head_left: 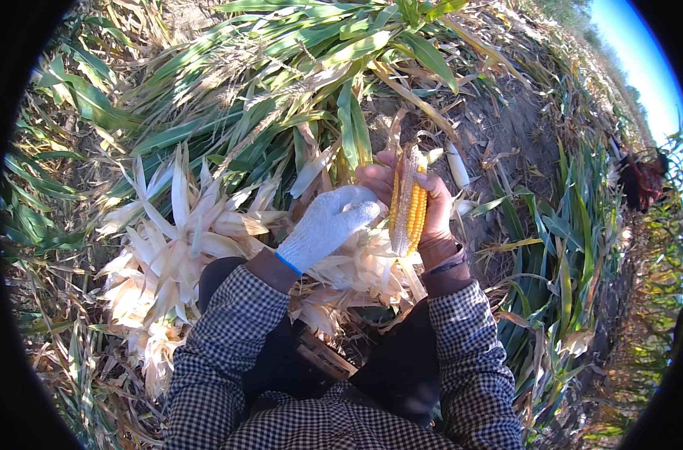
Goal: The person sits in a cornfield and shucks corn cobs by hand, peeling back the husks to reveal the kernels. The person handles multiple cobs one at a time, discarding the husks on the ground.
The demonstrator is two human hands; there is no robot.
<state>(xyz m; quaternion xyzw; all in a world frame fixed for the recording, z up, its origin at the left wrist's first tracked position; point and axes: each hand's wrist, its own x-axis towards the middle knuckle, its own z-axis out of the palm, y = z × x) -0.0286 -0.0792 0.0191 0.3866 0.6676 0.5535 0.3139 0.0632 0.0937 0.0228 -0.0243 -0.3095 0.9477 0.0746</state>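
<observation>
My right hand (438,203), bare, is closed around a husked ear of yellow corn (410,208), its tip end pointing down toward me. One side of the ear looks whitish, partly without yellow kernels. My left hand (333,219) wears a white knit glove with a blue edge and is just left of the ear; its fingers are curled, and whether they hold anything is hidden. Pale, dry corn husks (369,267) lie beneath both hands, and a larger heap of husks (173,253) spreads to the left.
Cut green corn stalks (296,73) lie across the ground ahead. A pale ear or husk (457,166) rests on the soil beyond my right hand. More leaves (566,242) lie at right. A person in dark and red clothing (642,180) is farther off. Something brown and slatted (324,357) is between my legs.
</observation>
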